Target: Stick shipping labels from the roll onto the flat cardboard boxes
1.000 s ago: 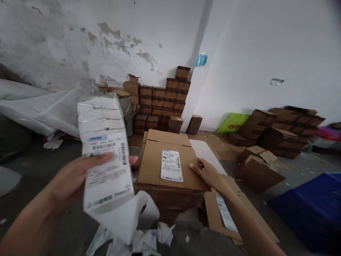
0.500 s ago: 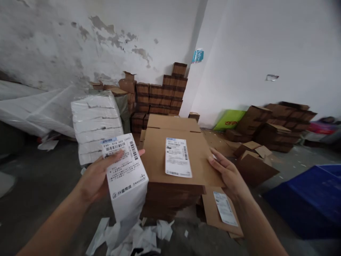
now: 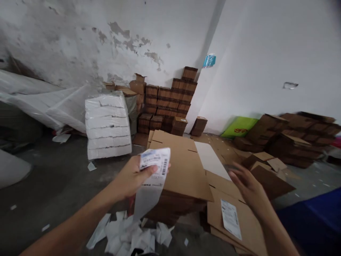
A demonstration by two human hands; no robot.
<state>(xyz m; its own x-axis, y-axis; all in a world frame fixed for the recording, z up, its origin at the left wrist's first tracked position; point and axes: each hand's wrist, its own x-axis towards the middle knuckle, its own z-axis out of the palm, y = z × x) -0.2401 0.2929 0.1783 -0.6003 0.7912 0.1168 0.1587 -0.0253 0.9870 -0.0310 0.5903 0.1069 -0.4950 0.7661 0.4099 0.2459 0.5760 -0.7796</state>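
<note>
My left hand (image 3: 141, 176) grips the end of a strip of printed shipping labels (image 3: 157, 169), thumb on top. The strip hangs down over the near left side of a stack of flattened cardboard cartons (image 3: 181, 163), whose top carton bears no label. My right hand (image 3: 247, 188), slightly blurred, hovers with fingers apart over the right-hand pile. A flattened carton (image 3: 252, 227) on that pile carries a white shipping label (image 3: 231, 218). Between the two piles, a flat white surface (image 3: 210, 160) shows behind them.
Crumpled white paper (image 3: 130, 233) lies on the floor in front. A wrapped white bundle (image 3: 108, 126) stands at left. Brown carton stacks (image 3: 167, 99) line the back wall. Loose cartons (image 3: 269, 170) and a blue bin (image 3: 314, 217) are at right.
The labelled carton is gone from the top of the middle stack. My right hand has moved right, off that stack. My left hand has moved right with the label strip. The view has shifted left.
</note>
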